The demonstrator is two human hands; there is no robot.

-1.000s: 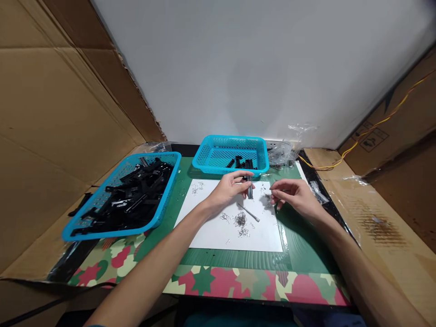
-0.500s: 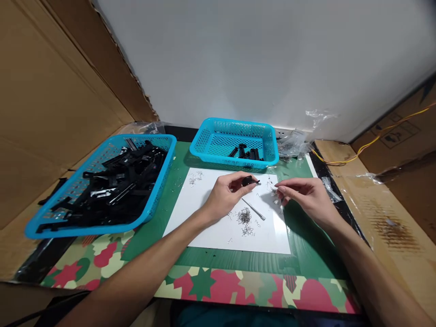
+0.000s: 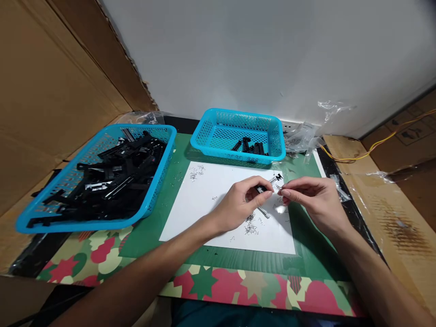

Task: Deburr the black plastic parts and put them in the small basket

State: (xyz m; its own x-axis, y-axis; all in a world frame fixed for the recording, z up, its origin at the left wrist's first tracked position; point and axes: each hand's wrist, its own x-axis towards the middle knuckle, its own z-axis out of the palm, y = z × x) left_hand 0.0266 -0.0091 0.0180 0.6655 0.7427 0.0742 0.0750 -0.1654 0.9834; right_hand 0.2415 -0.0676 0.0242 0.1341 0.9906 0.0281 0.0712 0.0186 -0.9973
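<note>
The left hand (image 3: 240,204) holds a slim black plastic part with a shiny shaft (image 3: 278,176) between thumb and fingers, its far end pointing away to the right, above the upper right of a white rectangular paper sheet (image 3: 200,218). The right hand (image 3: 318,200) is just beside it, thumb and fingertips drawn narrowly together; whether they pinch a tiny piece, I cannot tell.

On the left stands a large blue perforated plastic basket (image 3: 91,227), heaped with long black plastic parts (image 3: 126,177) that lie crossed over one another at many angles, some with glossy faces; the pile covers most of its floor. Beyond the sheet, near the wall, a smaller blue rectangular plastic basket (image 3: 221,136) holds a few short black parts (image 3: 257,148) gathered toward its front right, leaving the lattice floor bare at the left and back. Just right of it lies a crumpled clear plastic bag (image 3: 301,136); what is inside is too unclear to tell.

On the sheet, a small tangled pile of thin bent wire pieces (image 3: 251,227) lies below the left hand, near a slender silver metal tool (image 3: 263,212) partly hidden by that hand. Another loose scatter of wire bits (image 3: 195,175) lies at the sheet's upper left corner.
</note>
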